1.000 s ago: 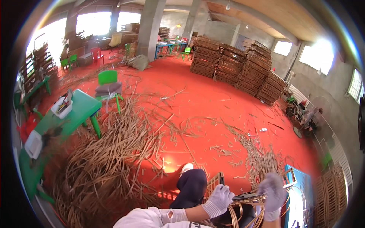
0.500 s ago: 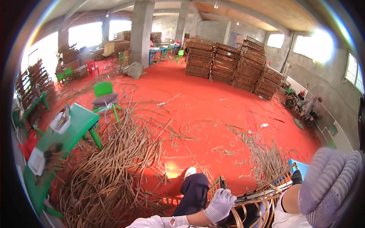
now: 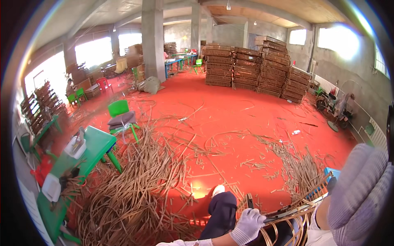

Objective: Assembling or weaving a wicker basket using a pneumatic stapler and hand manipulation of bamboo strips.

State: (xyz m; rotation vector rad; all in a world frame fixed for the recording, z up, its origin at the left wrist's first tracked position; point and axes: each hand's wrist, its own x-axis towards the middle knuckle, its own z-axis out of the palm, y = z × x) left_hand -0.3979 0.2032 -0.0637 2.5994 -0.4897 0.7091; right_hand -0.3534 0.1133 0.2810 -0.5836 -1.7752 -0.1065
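Note:
At the lower edge my left hand (image 3: 248,226), in a pale knitted glove, is closed on the rim of a partly woven wicker basket (image 3: 301,201) on my lap. A short black upright piece (image 3: 250,201) stands just beyond its knuckles, and a dark bar (image 3: 276,217) runs from the hand along the basket's edge. Very close at the right, my right hand (image 3: 361,190), gloved too, is raised over the basket's right end. Its fingers are bent and pressed together; what they hold, if anything, is hidden. The glove also covers part of the basket.
A large heap of brown strips (image 3: 135,188) lies left of my leg, a smaller pile (image 3: 303,172) ahead right. A green table (image 3: 92,145) with white trays and a green chair (image 3: 119,108) stand left. Stacked wicker crates (image 3: 246,69) rise behind; a motorbike (image 3: 334,107) stands far right.
The view has turned slightly, so the room sits further right and lower. My left hand keeps its hold on the basket; my right hand stays raised, a little nearer the right edge.

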